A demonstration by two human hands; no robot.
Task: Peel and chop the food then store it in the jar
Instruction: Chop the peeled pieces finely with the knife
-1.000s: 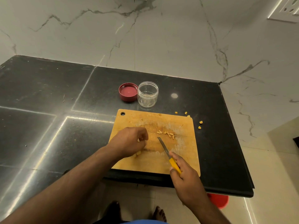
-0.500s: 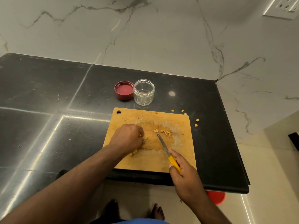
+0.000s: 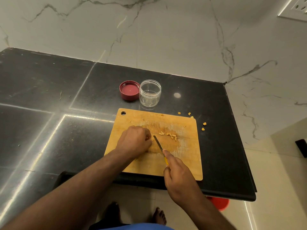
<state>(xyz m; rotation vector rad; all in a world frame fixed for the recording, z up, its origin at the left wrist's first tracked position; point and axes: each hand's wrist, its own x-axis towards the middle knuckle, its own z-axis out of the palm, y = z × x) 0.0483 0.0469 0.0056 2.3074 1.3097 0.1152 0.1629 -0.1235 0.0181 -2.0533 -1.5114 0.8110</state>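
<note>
Chopping goes on: knife (image 3: 158,143) in the right hand (image 3: 180,177) has slid closer to the left hand (image 3: 135,141), curled over hidden food (barely visible). Cut pieces (image 3: 168,135) lie on the board (image 3: 186,163); jar (image 3: 150,92) stands unfilled on the worktop (image 3: 49,97).

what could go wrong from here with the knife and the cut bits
The yellow-handled knife blade sits right beside the curled fingers of the left hand, so a slip could nick them. Small yellow chopped pieces already lie off the wooden cutting board on the black countertop; more may scatter.
</note>
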